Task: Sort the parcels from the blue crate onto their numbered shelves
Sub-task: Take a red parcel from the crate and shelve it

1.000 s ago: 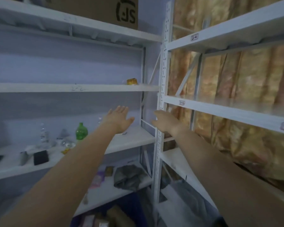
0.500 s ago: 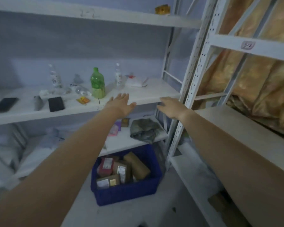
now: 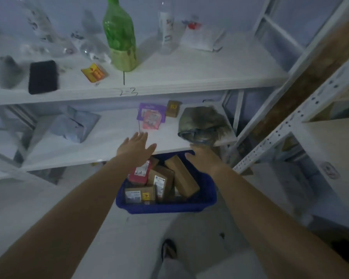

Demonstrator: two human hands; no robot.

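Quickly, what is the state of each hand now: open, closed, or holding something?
Left hand: open, fingers spread, holding nothing, above the blue crate.
Right hand: open, holding nothing, over the crate's far rim.

Green bottle (image 3: 119, 35) top cut off, blue crate (image 3: 165, 206) far rim behind hands — parcel labels unreadable

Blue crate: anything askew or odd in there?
Parcels in the blue crate sit jumbled, not stacked: the long brown box leans diagonally against the right side and the red parcel stands tilted on end. No visible damage or spill. Both hands are empty above it.
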